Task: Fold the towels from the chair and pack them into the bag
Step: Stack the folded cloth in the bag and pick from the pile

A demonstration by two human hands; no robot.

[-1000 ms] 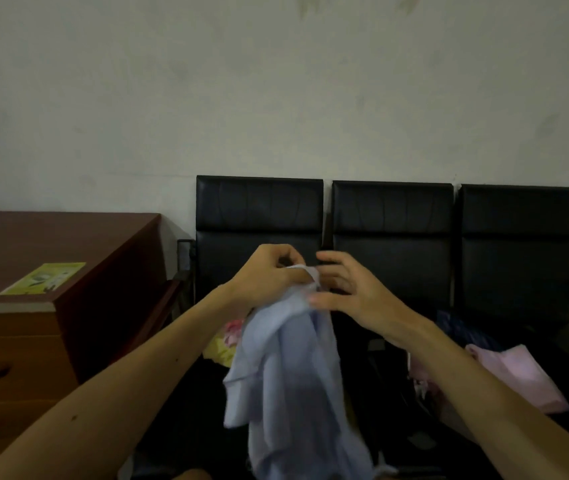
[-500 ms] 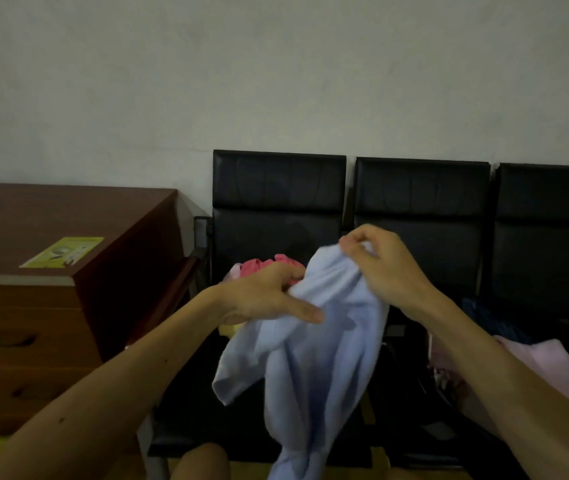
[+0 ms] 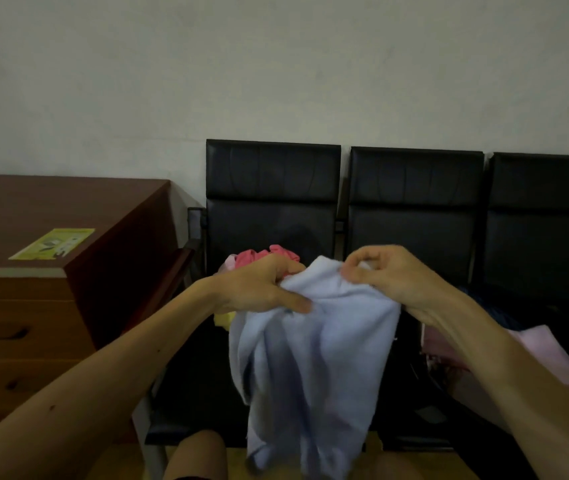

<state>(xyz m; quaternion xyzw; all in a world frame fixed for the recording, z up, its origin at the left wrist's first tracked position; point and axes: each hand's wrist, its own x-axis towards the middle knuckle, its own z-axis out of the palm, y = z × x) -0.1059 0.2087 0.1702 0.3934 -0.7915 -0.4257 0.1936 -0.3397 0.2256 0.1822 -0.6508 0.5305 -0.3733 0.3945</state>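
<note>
A pale blue towel [image 3: 310,368] hangs bunched in front of the black chairs [image 3: 272,202]. My left hand [image 3: 262,289] grips its upper left edge, thumb laid across the cloth. At the top right edge my right hand [image 3: 390,275] pinches the towel between thumb and fingers. Behind my left hand lies a heap of red, pink and yellow towels [image 3: 262,256] on the left seat. A pink towel [image 3: 549,355] and dark blue cloth [image 3: 497,308] lie on the right seats. I cannot make out the bag.
A brown wooden cabinet [image 3: 61,278] with drawers stands at the left, with a yellow-green leaflet [image 3: 52,243] on top. A plain wall rises behind the three joined chairs. My knees [image 3: 194,455] show at the bottom edge.
My hands have drawn apart along the towel's top edge, spreading it wider. The view has shifted, so the chairs sit further right and the towel heap on the left seat shows.
</note>
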